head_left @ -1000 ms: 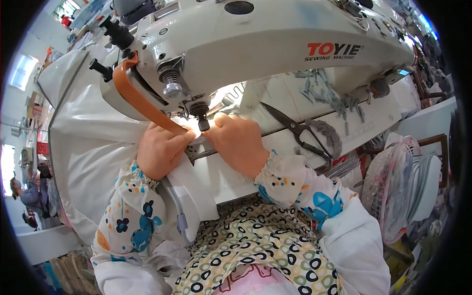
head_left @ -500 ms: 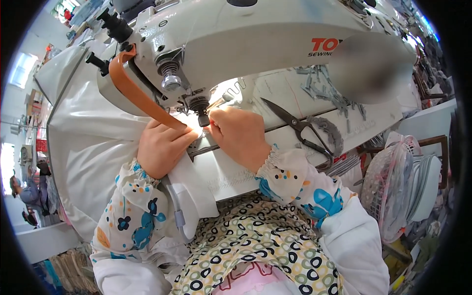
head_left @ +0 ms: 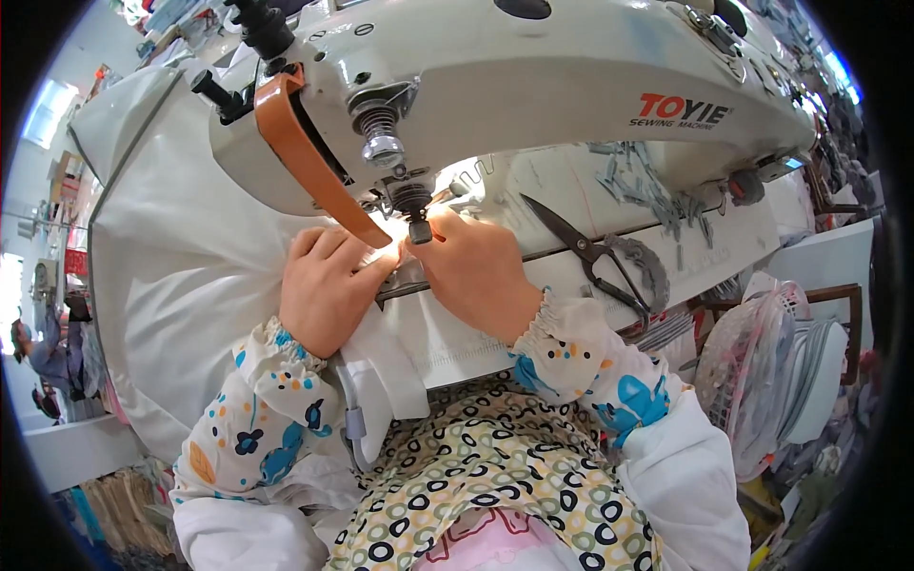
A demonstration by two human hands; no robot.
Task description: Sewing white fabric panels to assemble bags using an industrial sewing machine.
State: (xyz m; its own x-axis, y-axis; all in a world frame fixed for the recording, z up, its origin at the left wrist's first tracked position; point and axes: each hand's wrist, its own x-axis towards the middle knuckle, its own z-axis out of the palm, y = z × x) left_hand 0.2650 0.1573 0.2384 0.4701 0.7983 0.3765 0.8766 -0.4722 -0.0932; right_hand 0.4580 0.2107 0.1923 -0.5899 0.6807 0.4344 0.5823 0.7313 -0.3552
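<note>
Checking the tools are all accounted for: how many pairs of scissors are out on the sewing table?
1. The black scissors lie shut on the sewing table, right of the right hand, under the sewing machine arm. Others may be hidden behind the machine.

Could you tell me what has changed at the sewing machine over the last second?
Little has changed. The left hand and right hand stay pressed on the white fabric under the needle, nothing taken up or let go. The view has drawn a little closer to the sewing machine. The scissors lie where they were.
</note>
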